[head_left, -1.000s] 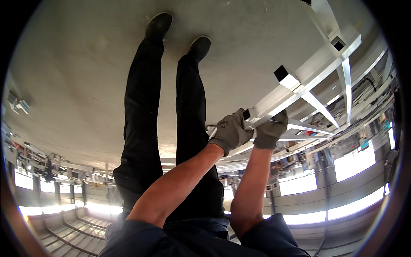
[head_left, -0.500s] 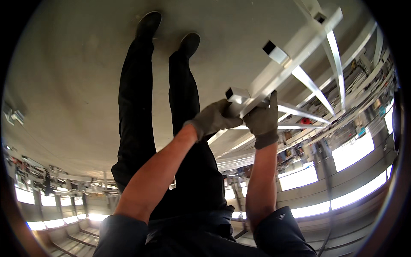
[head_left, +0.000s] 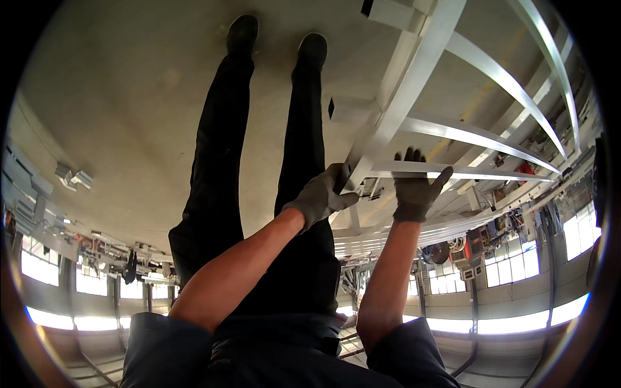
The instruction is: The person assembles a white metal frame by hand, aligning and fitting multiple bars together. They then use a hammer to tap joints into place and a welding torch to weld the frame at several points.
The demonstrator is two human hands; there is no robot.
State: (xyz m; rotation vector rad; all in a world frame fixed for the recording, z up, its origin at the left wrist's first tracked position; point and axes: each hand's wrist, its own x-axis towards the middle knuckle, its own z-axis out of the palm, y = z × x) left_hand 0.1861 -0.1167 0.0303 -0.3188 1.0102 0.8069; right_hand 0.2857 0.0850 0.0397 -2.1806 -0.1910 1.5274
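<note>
Left of the silvery frame (head_left: 417,76) are black trousers (head_left: 220,149) and 2 black shoes (head_left: 242,35), beside it 2 grey gloves (head_left: 317,200), and beneath it a greyish-beige floor (head_left: 142,110).

No lettering is showing legibly on the left hand (head_left: 319,199) or right hand (head_left: 414,194). Around them, no signs are reading clearly.

A gray floor (head_left: 142,116) is spreading across the view, with 2 small metallic blocks (head_left: 82,179) lying side by side toward the left. A faint yellowish line (head_left: 480,100) is crossing it at the right. Farther off, bright windows (head_left: 512,264) are lining the walls (head_left: 517,301), and indistinct clutter (head_left: 97,249) is standing near them.
</note>
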